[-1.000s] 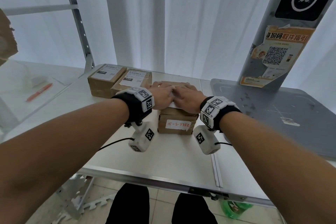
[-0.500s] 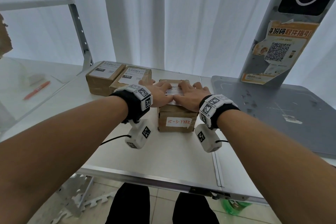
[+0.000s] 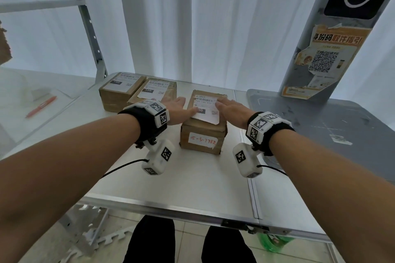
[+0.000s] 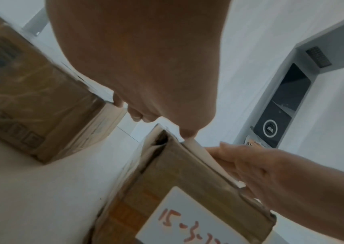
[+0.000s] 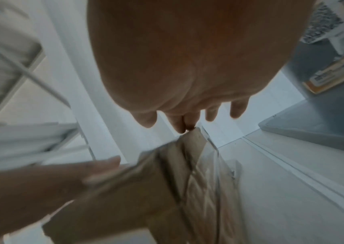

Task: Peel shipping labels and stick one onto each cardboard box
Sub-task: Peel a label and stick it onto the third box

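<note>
A white table (image 3: pixel 175 179) holds three brown boxes. One box (image 3: pixel 202 134) sits between the two hands, with red numbers on a white sticker on its near side. Two more boxes (image 3: pixel 119 92) (image 3: pixel 157 92) sit side by side past the left hand. A big grey plate (image 3: pixel 342 130) lies past the right hand.

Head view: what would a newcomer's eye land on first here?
Two bare forearms converge on a small cardboard box at the table's middle, left hand and right hand flat on the white shipping label on its top. Its near face carries a white sticker with red handwriting. Two already labelled boxes sit behind to the left.
</note>
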